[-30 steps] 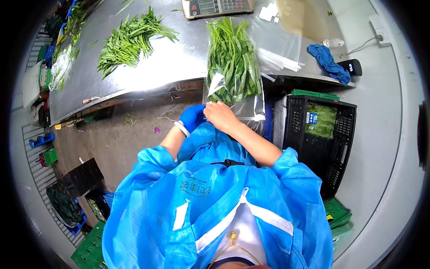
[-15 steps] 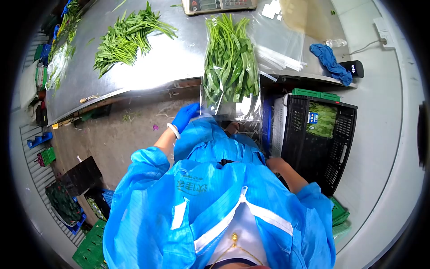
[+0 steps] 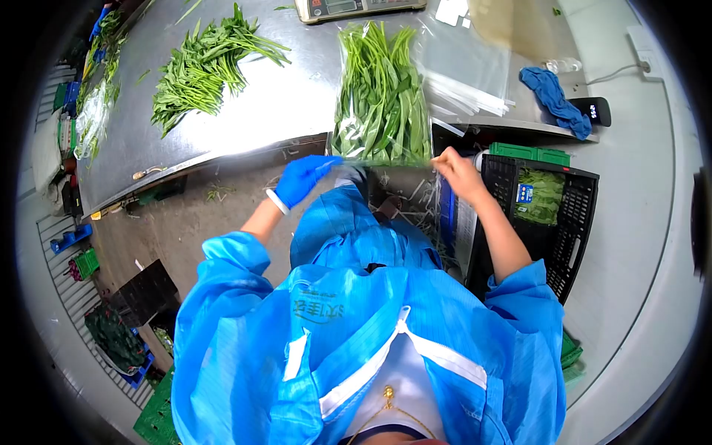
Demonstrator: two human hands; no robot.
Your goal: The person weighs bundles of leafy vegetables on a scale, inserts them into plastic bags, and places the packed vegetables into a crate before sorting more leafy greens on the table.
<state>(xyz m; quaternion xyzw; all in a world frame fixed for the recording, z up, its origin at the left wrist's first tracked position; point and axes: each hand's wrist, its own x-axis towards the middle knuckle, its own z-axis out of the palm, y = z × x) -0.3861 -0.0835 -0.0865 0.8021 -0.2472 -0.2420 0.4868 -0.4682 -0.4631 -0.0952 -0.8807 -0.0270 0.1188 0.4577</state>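
Observation:
A clear plastic bag of leafy greens [image 3: 381,96] lies at the front edge of the metal table [image 3: 297,89], stems pointing away and leaves toward me. My left hand [image 3: 300,180], in a blue glove, pinches the left corner of the bag's near end. Bare, my right hand [image 3: 458,174] grips the right corner of that same end. Between the two hands the bag's edge is drawn out straight. A loose bunch of greens [image 3: 200,74] rests on the table to the left.
A scale [image 3: 356,7] stands at the back. Empty plastic bags [image 3: 467,74], a blue cloth [image 3: 555,102] and a small black clock [image 3: 591,111] are on the right. Below them, a black crate [image 3: 534,215] holds packed greens. More greens [image 3: 104,89] lie far left.
My right hand has come up from beside my body and taken hold of the bag's right corner. My left hand has risen slightly, and the bag's near end has been pulled straight.

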